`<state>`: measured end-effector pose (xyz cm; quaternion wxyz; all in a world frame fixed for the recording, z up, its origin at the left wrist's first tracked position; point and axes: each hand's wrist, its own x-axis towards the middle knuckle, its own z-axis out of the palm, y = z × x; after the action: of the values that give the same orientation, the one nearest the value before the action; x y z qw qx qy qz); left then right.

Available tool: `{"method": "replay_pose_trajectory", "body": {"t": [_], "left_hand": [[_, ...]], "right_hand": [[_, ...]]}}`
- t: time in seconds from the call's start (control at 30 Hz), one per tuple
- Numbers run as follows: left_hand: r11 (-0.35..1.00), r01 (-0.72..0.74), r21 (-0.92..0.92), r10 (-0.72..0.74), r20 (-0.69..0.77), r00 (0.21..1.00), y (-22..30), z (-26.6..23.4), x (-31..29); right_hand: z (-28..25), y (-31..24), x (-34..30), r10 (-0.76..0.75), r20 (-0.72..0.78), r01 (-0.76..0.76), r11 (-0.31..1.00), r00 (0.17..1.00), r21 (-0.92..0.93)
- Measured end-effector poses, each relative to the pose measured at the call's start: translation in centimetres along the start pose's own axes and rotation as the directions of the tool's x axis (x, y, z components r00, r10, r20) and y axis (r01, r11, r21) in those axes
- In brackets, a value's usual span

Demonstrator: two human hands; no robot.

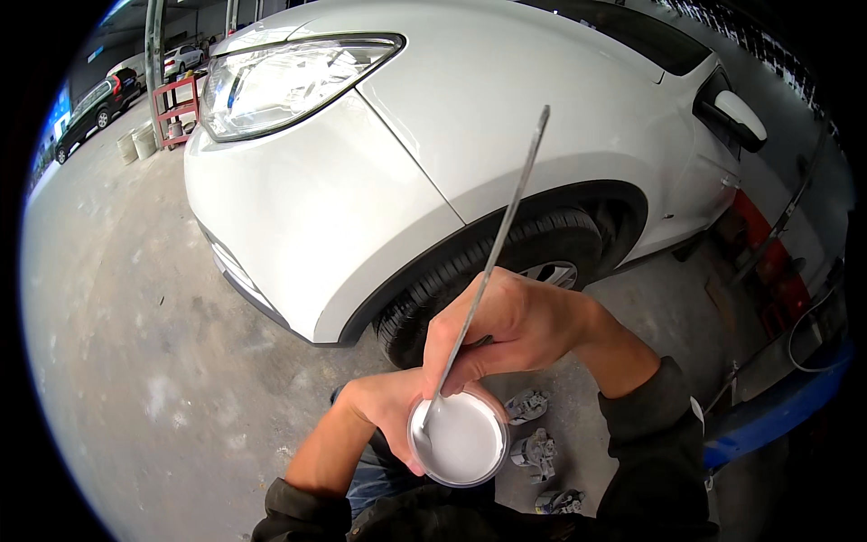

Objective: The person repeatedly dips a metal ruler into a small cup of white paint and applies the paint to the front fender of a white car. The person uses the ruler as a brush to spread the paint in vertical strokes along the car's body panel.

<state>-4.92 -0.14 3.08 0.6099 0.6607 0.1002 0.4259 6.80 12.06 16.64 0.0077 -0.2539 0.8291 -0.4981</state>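
- Head view. Left hand (384,408) wrapped round a clear cup (506,449) near 6 o'clock; right hand (497,330), just above it, pinches a thin metal stick (508,221) leaning toward 1 o'clock.
- Progress, judged: white liquid (467,443) in cup, stick end already dipped; stirring seems under way. Stick not yet lifted out; evenness of mix cannot be told.
- Edges: cup wall limits the stick's swing. White car (298,217) toward 12 o'clock, tyre (404,330) behind the hands.
- Three grey objects (536,452), kind unclear, at cup's 2 to 5 o'clock.
- Most room: concrete floor (172,316), toward 9 o'clock.
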Motion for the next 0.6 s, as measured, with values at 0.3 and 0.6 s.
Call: {"method": "replay_pose_trajectory", "body": {"t": [0.3, 0.6], "left_hand": [[0.978, 0.035, 0.205, 0.054, -0.414, 0.909, 1.1, 0.1, -2.5], [0.941, 0.155, 0.302, 0.149, -0.778, 0.611, -0.1, 0.9, -1.7]], "right_hand": [[0.0, -0.9, -2.1, 0.007, -0.353, -0.146, 0.918, 0.936, -0.368], [1.6, 0.8, -4.0, 0.242, -0.695, -0.415, 0.905, 0.677, -0.090]]}}
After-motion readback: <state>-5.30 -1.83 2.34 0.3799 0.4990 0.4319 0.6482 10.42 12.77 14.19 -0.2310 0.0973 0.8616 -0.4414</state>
